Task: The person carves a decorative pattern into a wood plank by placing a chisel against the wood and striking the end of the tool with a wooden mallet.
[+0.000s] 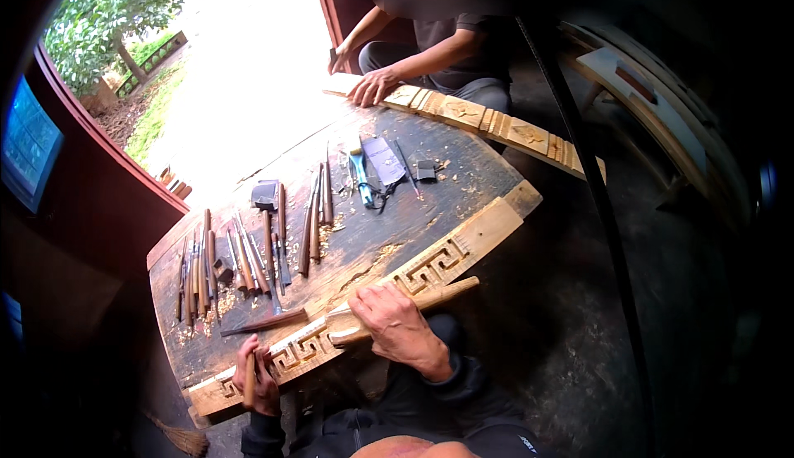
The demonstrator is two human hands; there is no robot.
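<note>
A long pale wooden board (488, 230), carved with a key-fret pattern, lies along the near edge of the table. At its left part my left hand (260, 379) is closed round the wooden handle of a chisel (250, 382); its tip is hidden. Over the middle of the board my right hand (395, 322) grips a pale wooden mallet (451, 292), its blocky end at the left and its handle pointing right. Just beyond the board, between my hands, lies a chisel with a brown handle (277, 321).
Several chisels (201, 272) lie in rows on the dark table (413, 230) among shavings. Farther back are a blue-handled brush (361, 178), a purple card (384, 161) and dark blocks. Across the table, another person's hands (376, 86) rest by a carved beam (463, 112). A broom (182, 439) is at lower left.
</note>
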